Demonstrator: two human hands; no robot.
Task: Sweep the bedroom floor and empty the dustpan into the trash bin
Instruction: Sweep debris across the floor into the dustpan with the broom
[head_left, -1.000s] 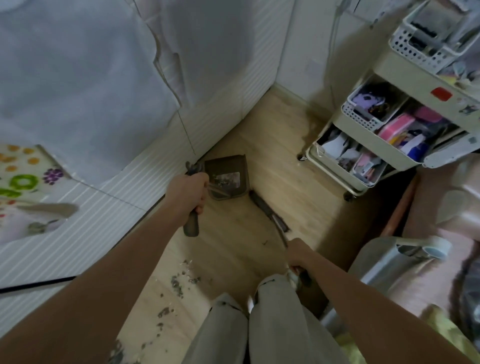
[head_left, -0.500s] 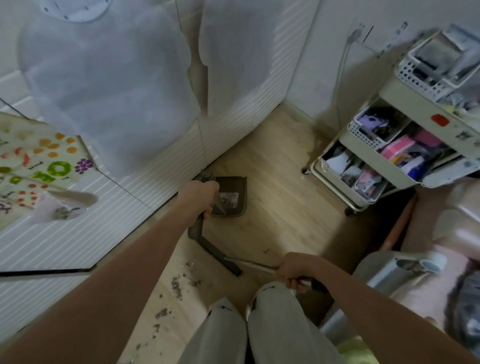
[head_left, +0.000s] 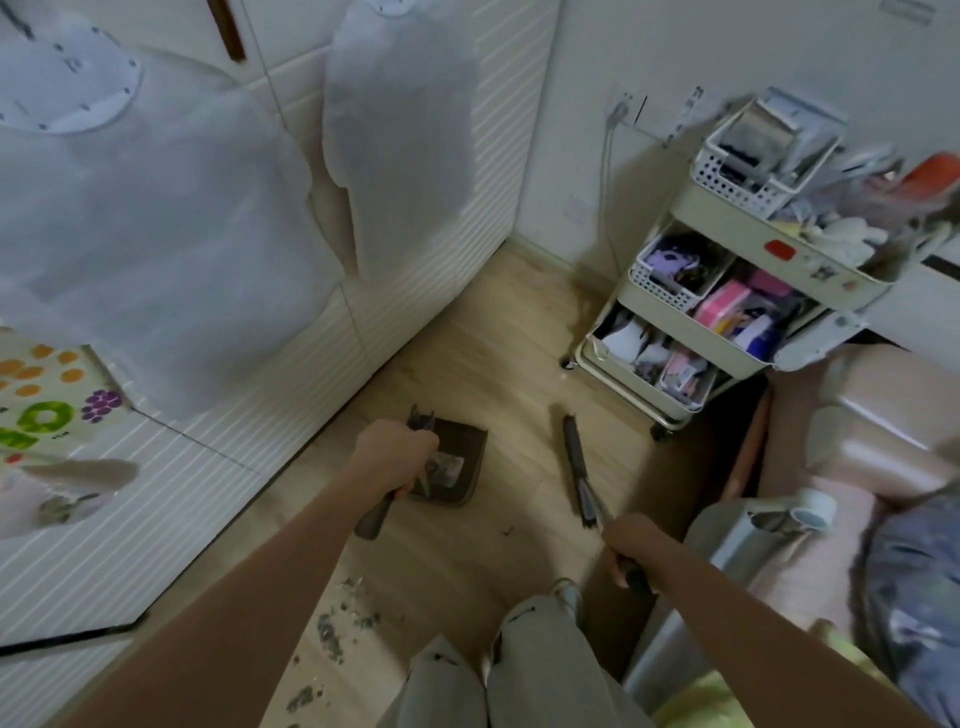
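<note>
My left hand grips the handle of a dark brown dustpan that stands on the wooden floor near the wardrobe, with some debris lying inside it. My right hand grips the handle of a dark broom; its narrow brush head points away from me, to the right of the dustpan and apart from it. A trail of grey dust and scraps lies on the floor below my left forearm. No trash bin is visible.
A white ribbed wardrobe with hanging garment covers runs along the left. A cream rolling cart full of small items stands at the right wall. A bed edge and bedding crowd the right. My trouser legs are at the bottom.
The broom head swung from the left, beside the dustpan handle, over to the right and now points away from me. The dustpan and my left hand stayed in place.
</note>
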